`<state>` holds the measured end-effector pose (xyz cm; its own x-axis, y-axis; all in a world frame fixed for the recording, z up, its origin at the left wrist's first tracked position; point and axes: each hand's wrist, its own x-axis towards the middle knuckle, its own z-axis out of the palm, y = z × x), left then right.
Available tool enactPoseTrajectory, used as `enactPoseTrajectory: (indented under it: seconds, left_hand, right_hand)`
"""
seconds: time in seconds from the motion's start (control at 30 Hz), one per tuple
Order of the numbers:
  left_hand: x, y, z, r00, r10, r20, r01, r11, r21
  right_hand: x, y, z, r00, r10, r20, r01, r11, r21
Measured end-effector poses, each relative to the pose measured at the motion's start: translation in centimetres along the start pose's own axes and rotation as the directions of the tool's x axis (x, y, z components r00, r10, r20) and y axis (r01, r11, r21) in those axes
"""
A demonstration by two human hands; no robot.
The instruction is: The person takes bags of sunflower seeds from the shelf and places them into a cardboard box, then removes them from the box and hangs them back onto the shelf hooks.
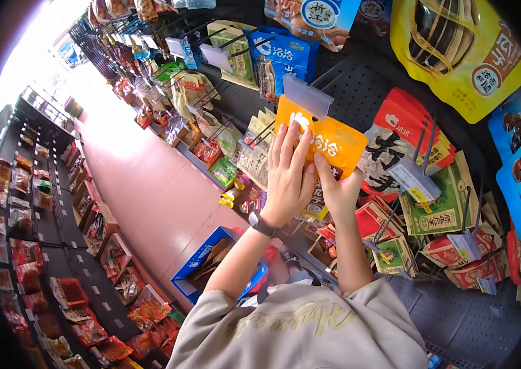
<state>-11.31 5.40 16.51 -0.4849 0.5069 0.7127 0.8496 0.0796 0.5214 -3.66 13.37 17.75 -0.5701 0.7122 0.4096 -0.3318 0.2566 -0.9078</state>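
An orange snack bag [335,142] with white lettering is between my two hands, close to a clear price-tag holder [307,97] on the rack. My left hand [289,169], with a dark watch on its wrist, lies against the bag's front, fingers stretched upward. On the bag's lower right, my right hand [340,187] has its thumb on the front, while the other fingers are hidden behind. I cannot tell if the bag hangs on a hook. Beside it, to the right, hangs a red and white bag [395,138].
A black pegboard rack [359,71] with hooks carries several snack bags. A large yellow bag [457,86] hangs upper right, and green packs [442,197] below it. On the floor stands a blue box [189,286]. Another shelf [57,227] lines the left, across the pink-tiled aisle [149,184].
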Motion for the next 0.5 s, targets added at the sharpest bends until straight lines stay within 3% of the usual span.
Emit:
enactPoseTrajectory:
  seconds: [0.17,0.5]
  left_hand:
    - [2.0,-0.8,1.6,0.987,0.076,-0.14,-0.082,0.996,-0.035]
    - [3.7,-2.0,3.1,0.98,0.102,-0.169,-0.111,0.993,-0.047]
  right_hand:
    - [2.1,-0.6,0.6,0.99,-0.141,-0.011,0.141,0.989,-0.036]
    - [4.1,-0.4,0.3,0.992,-0.128,-0.001,0.128,0.992,-0.008]
